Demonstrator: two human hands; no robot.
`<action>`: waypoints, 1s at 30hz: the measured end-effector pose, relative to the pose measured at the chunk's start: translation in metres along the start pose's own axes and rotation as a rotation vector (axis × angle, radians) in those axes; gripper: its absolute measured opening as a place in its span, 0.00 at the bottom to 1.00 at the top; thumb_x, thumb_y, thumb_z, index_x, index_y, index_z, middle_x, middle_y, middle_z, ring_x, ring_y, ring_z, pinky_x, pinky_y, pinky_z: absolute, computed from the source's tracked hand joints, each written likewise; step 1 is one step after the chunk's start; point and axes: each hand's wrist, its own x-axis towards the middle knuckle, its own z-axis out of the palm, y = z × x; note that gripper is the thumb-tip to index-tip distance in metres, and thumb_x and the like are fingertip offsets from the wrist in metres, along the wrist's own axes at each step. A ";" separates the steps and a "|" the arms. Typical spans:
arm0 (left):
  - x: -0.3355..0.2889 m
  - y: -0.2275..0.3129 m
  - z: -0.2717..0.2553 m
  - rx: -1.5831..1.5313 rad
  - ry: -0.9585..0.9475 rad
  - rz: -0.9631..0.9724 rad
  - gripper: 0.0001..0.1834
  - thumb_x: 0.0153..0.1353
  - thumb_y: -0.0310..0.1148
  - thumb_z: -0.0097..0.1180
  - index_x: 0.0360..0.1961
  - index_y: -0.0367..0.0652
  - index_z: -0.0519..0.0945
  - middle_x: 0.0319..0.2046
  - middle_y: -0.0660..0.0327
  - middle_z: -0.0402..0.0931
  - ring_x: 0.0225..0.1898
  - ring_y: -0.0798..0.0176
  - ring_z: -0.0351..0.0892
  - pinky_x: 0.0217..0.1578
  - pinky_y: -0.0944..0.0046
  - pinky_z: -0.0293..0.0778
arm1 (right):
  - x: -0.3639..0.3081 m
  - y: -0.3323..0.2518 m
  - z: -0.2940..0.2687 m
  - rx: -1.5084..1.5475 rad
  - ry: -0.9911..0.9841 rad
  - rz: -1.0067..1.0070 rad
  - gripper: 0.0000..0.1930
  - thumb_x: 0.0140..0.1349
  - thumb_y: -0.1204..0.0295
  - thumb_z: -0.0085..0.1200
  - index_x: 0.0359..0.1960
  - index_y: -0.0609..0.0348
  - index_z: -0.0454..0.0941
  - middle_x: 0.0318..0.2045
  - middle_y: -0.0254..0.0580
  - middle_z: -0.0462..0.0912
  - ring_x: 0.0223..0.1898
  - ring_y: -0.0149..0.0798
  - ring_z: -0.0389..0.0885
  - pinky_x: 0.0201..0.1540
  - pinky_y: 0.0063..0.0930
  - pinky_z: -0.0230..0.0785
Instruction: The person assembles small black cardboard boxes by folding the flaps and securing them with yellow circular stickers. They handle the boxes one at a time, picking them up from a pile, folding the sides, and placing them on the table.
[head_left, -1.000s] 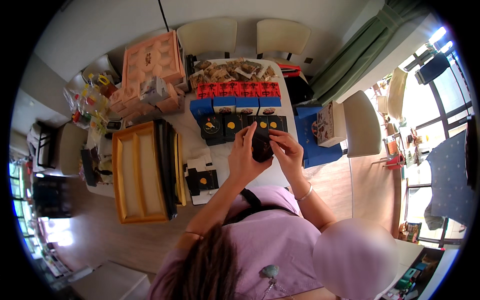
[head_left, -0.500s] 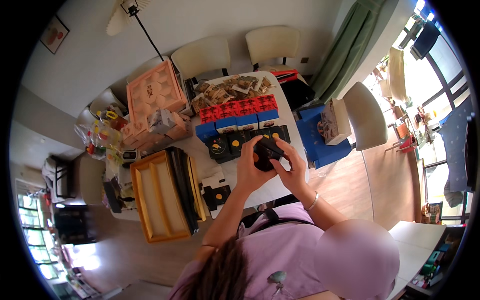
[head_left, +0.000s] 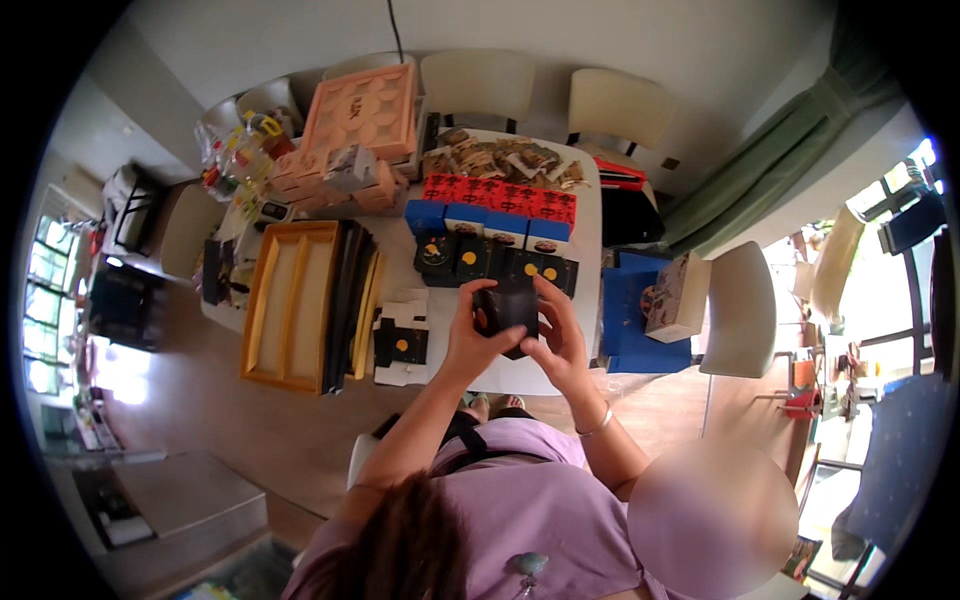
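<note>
Between both hands I hold a small black box (head_left: 512, 308) with an orange round mark on its side, just above the table's front edge. My left hand (head_left: 472, 335) grips its left side, thumb across the near face. Fingers of my right hand (head_left: 562, 345) curl round its right side, thumb at the lower edge. Right behind it stands a row of black boxes (head_left: 478, 260) with yellow dots. Blue-and-white boxes (head_left: 487, 222) and red boxes (head_left: 500, 197) line up farther back. A flat, unfolded black-and-white carton (head_left: 402, 342) lies to the left of my hands.
Wooden-framed trays (head_left: 290, 305) stand stacked at the table's left. Behind them are pink boxes (head_left: 362, 105) and clear bottles (head_left: 245, 155). Small wrapped packets (head_left: 510, 158) lie at the back. To the right, a chair (head_left: 740, 310) stands by blue bags (head_left: 630, 315) and a pale box (head_left: 682, 295).
My head view has shifted, so the table sits differently in the picture. The black box has turned in my hands and come nearer to me, away from the row of black boxes.
</note>
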 end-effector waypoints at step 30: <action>0.076 -0.150 -0.077 -0.650 -0.262 -0.992 0.11 0.60 0.34 0.61 0.40 0.42 0.76 0.42 0.56 0.77 0.49 0.54 0.79 0.53 0.51 0.76 | 0.060 0.109 0.005 -1.413 0.200 0.417 0.45 0.39 0.87 0.58 0.65 0.45 0.61 0.61 0.59 0.62 0.51 0.65 0.76 0.47 0.47 0.75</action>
